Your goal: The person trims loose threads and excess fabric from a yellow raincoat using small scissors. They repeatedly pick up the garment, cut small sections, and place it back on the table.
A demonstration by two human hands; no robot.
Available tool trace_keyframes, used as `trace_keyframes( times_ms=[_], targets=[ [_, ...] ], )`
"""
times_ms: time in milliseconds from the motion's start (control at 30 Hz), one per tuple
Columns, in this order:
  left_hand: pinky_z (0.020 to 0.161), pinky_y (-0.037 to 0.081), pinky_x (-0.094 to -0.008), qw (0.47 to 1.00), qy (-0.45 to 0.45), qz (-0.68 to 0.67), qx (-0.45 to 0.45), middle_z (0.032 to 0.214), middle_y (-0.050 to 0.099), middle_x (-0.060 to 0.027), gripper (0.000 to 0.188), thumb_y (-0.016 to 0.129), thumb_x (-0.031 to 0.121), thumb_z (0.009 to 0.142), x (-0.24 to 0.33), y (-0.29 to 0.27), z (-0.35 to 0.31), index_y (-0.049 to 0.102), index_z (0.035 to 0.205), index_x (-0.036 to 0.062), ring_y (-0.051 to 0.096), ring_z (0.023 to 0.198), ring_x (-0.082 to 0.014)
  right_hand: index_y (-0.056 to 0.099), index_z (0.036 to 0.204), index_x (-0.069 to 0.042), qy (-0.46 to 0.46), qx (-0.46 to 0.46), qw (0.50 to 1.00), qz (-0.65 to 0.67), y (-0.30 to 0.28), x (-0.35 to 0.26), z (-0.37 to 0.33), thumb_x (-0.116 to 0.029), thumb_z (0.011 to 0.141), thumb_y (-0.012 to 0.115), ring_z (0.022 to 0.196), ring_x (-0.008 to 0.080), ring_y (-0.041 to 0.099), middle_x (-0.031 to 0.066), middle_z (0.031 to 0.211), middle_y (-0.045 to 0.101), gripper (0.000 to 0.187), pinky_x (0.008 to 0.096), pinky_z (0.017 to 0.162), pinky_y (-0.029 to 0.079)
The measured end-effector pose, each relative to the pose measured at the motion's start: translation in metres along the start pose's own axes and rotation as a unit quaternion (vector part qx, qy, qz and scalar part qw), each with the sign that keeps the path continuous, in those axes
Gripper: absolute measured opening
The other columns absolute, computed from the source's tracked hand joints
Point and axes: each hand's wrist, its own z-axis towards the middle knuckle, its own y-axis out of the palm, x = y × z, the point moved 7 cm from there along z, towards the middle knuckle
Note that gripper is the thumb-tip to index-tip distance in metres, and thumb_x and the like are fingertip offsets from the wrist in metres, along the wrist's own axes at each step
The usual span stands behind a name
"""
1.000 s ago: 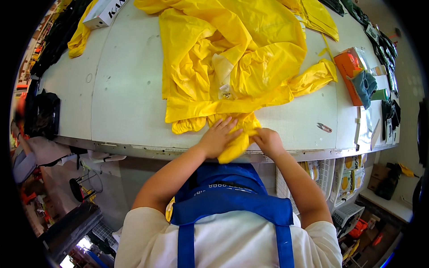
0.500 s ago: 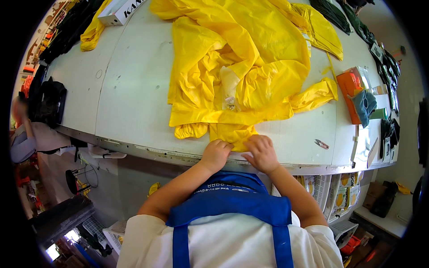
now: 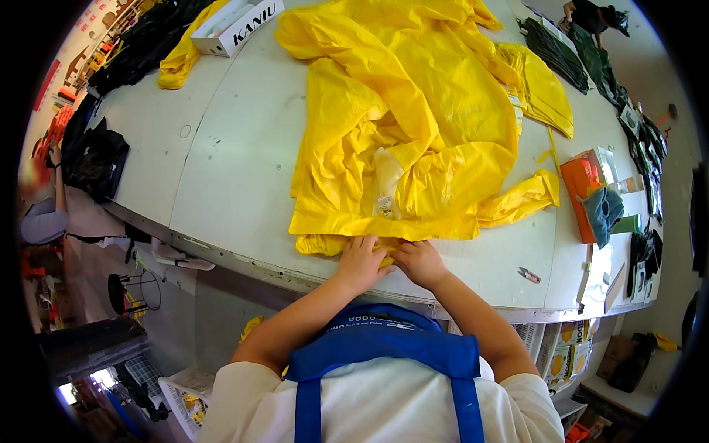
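Observation:
A thin, shiny yellow raincoat point(image 3: 473, 118) lies spread and crumpled on the white table point(image 3: 236, 162), its lower hem running across in front of me. My left hand point(image 3: 362, 264) holds the gathered yellow fabric just below that hem, fingers over the cloth and thumb pointing right. Close beside it, my right hand point(image 3: 419, 263) grips the same bunched part with bent fingers. The fingertips are partly hidden in the folds. Amid the creases a whitish inner piece with a small label point(image 3: 385, 205) shows.
Small thread snips point(image 3: 529, 275) lie to the right. Beyond them stands an orange box point(image 3: 580, 193) with a blue-grey cloth point(image 3: 603, 210) over it. A white box point(image 3: 238, 29) and dark garments point(image 3: 151, 44) are at the far left. Other people work at the far left and far right.
Both hands have moved away from me, carrying the yellow flap toward the hem, so less of it hangs out below. The view has shifted, making the table appear lower.

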Motion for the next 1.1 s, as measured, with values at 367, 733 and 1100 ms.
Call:
trace_keyframes(
  times_ms=[367,733,1100],
  targets=[
    [0.073,0.043,-0.0486,0.969,-0.144,-0.028,-0.198,0.082,0.064,-0.0113,0.017,0.059,0.026,0.086,-0.050,0.034,0.032,0.058,0.086,0.0089,0.061,0.082,-0.0317,0.063,0.082,-0.011,0.125,0.069,0.984,0.104,-0.018,0.036,0.021,-0.020,0.083,0.063,0.072,0.0328,0.061,0.0095,0.075,0.061,0.009,0.0407,0.067,0.049],
    [0.086,0.040,-0.0498,0.987,-0.039,0.072,-0.141,0.101,0.063,-0.0077,0.024,0.059,0.032,0.085,-0.048,0.021,0.039,0.064,0.097,0.0113,0.050,0.107,-0.0291,0.059,0.099,-0.007,0.177,0.036,0.983,0.024,-0.019,0.038,0.022,-0.025,0.083,0.062,0.089,0.0346,0.060,0.0142,0.100,0.059,0.024,0.0432,0.073,0.050],
    [0.081,0.043,-0.0480,0.990,-0.070,0.064,-0.102,0.106,0.059,-0.0089,0.021,0.063,0.028,0.083,-0.046,0.009,0.059,0.061,0.094,0.0100,0.052,0.099,-0.0316,0.053,0.111,-0.003,0.206,-0.147,0.967,-0.018,-0.009,0.050,0.026,-0.021,0.087,0.057,0.096,0.0375,0.057,0.0188,0.101,0.058,0.030,0.0450,0.080,0.049]
  ],
)
